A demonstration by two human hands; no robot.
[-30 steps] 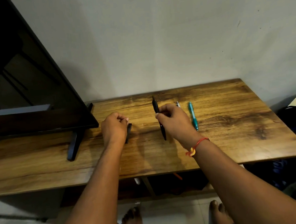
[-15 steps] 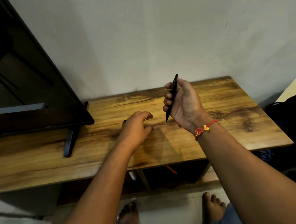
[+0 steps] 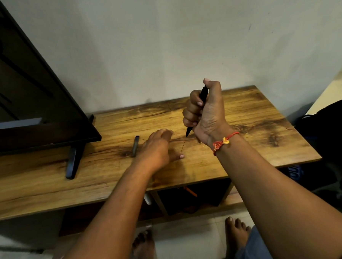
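The black pen stands nearly upright in the right hand, whose fingers are curled round its barrel in a fist, thumb at its top end, tip pointing down just above the wooden counter. The left hand rests on the counter just left of the tip, fingers loose and holding nothing. A dark pen cap lies just beside its knuckles, and a television stands further left.

Dark television stands on wooden table; black bag beside the table.
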